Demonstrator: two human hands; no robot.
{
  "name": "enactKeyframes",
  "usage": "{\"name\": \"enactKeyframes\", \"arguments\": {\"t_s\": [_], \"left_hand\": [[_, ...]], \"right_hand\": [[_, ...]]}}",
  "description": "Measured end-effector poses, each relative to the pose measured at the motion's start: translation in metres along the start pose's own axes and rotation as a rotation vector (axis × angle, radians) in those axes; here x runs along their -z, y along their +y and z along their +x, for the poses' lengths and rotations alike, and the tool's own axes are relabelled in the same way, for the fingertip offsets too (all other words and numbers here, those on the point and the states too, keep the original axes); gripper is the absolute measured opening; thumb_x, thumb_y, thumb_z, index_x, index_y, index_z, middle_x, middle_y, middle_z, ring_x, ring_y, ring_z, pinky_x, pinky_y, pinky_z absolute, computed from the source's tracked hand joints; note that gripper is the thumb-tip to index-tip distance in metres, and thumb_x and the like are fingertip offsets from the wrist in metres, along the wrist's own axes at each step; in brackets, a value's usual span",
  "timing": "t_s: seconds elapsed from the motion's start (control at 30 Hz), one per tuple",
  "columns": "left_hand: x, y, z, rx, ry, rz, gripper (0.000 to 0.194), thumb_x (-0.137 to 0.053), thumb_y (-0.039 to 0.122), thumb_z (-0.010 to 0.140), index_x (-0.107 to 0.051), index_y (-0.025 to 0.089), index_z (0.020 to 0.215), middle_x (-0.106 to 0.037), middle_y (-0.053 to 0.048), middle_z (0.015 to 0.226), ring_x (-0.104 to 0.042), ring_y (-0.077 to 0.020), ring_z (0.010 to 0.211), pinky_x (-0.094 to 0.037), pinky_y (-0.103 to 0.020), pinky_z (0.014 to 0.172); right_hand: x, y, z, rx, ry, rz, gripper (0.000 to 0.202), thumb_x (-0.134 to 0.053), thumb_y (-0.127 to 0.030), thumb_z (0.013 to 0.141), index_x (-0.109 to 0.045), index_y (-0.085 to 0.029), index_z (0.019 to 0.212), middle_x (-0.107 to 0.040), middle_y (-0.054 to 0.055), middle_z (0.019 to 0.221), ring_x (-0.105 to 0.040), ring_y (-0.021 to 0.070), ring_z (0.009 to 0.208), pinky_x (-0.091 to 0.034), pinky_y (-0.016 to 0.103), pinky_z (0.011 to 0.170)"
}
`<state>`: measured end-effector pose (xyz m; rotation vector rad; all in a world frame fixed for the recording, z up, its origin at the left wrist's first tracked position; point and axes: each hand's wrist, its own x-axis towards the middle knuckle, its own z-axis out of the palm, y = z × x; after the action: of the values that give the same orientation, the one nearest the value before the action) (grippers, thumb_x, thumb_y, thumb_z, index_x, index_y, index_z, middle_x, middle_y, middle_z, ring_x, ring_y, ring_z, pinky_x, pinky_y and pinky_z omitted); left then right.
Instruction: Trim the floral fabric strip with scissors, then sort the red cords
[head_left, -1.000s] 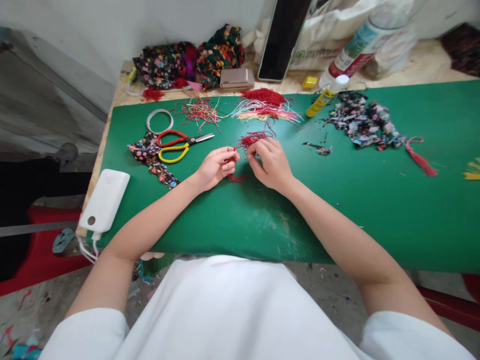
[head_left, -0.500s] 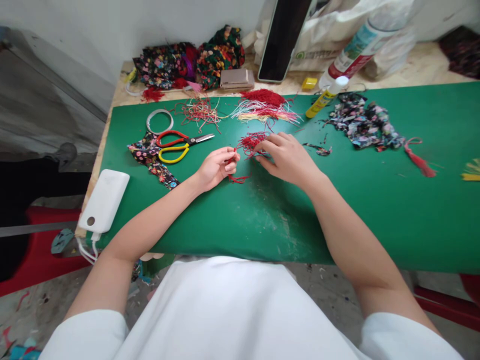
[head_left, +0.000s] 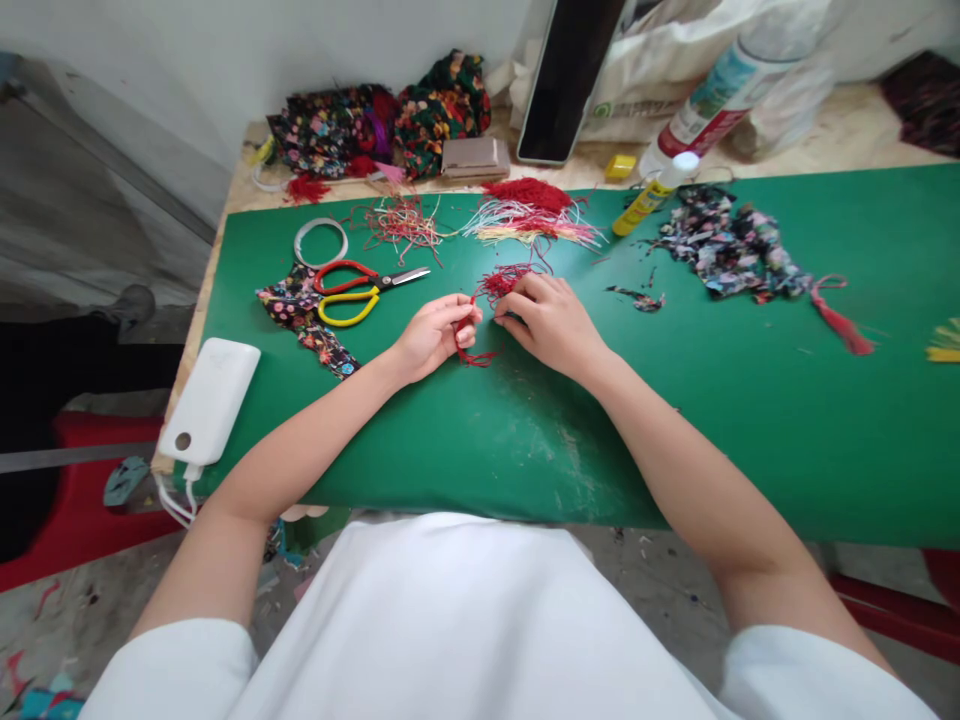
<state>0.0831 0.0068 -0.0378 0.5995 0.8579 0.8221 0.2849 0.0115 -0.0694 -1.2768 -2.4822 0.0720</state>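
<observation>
My left hand [head_left: 439, 335] is closed in a pinch on a red cord [head_left: 474, 357], whose loose ends hang below the fingers onto the green mat. Just to the right, my right hand [head_left: 551, 318] has thumb and fingertips drawn together; anything between them is too small to make out. Behind its fingers lies a small pile of dark red cords [head_left: 504, 282], partly covered by that hand. Scissors [head_left: 375, 285] with one red and one yellow handle rest left of my left hand, beside a strip of black floral fabric [head_left: 319, 330].
Farther back lie loose red and tan cords [head_left: 405, 222] and a bundle of red and white tassels [head_left: 529, 212]. A glue stick [head_left: 652, 195] stands tilted near floral scraps [head_left: 720, 245]. A phone [head_left: 566, 85] leans at the back. A white power bank [head_left: 211, 400] lies at the left edge.
My right hand has moved left and slightly down from the cord pile toward my left hand, its fingers drawing together. My left hand has stayed in place with the red cord.
</observation>
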Motion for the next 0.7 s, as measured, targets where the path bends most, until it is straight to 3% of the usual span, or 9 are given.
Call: {"name": "enactKeyframes", "arguments": {"t_s": [0.7], "left_hand": [[0.0021, -0.0085, 0.0031, -0.042, -0.036, 0.125, 0.022, -0.056, 0.005, 0.092, -0.048, 0.016, 0.074, -0.062, 0.004, 0.067, -0.044, -0.0013, 0.047, -0.033, -0.019, 0.055]], "right_hand": [[-0.0046, -0.0010, 0.0026, -0.020, -0.001, 0.034, 0.019, -0.048, -0.028, 0.102, -0.065, -0.021, 0.098, -0.066, 0.012, 0.098, -0.056, 0.0289, 0.093, -0.044, 0.042, 0.085]]}}
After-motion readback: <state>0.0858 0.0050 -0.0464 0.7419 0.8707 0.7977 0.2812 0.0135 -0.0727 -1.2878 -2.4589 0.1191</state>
